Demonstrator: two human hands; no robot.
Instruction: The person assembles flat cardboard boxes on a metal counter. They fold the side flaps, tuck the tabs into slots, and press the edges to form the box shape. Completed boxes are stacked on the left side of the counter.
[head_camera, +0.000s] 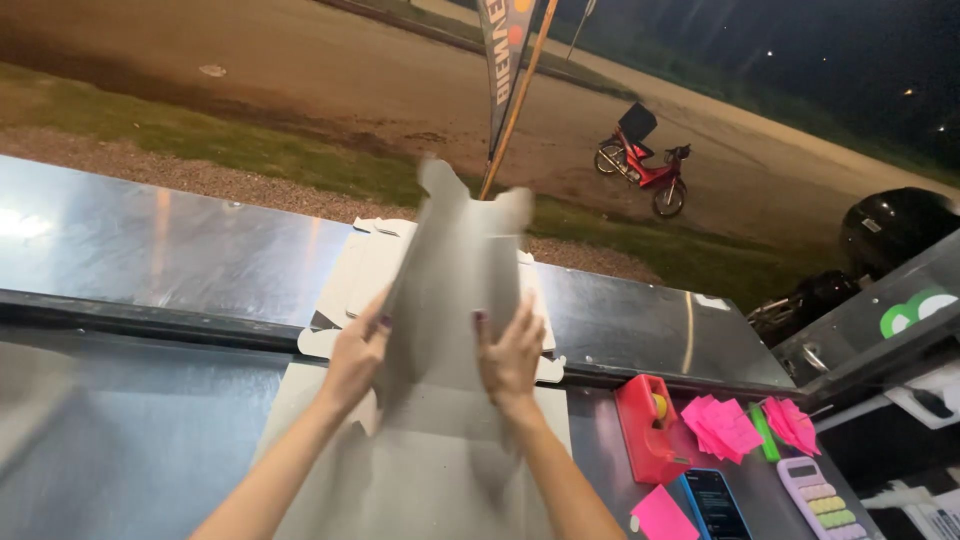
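Steel counter (170, 250) at a serving window, night road outside. I see a flat grey cardboard box blank (450, 270) held up above the counter, top blurred. Left hand (355, 355) grips its left edge, right hand (510, 355) its right edge, fingers of both pressed against the card. Under it lies a stack of unfolded blanks (365, 265). To the right: red tape dispenser (648, 425), pink sticky notes (722, 425), phone (716, 503), pastel calculator (822, 497). Red motorbike (640, 165) parked beyond the grass.
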